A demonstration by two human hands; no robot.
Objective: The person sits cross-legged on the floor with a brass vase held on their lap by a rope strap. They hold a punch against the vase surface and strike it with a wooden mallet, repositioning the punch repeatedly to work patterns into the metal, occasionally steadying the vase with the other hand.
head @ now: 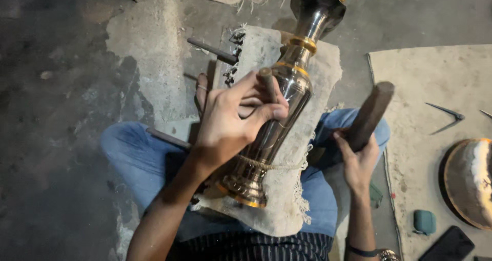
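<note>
A: The person sits cross-legged on the floor with 1 tall polished metal vase lying tilted across the lap on a frayed cloth, base toward the body and flared mouth pointing away.

B: The left hand is closed around a small punch-like tool, its tip pressed to the vase's shoulder. The right hand grips a dark wooden mallet, raised beside the knee.

A: The risk looks plain. The vase is round and glossy, so the tool tip could skid on a strike and scratch the finish.

B: And the fingers sit right by the tool's head, so a stray blow could catch them. Only the lap and cloth brace the vase, so it may roll.

A: 2 thin pointed tools lie on the mat to the right, well apart.
</note>
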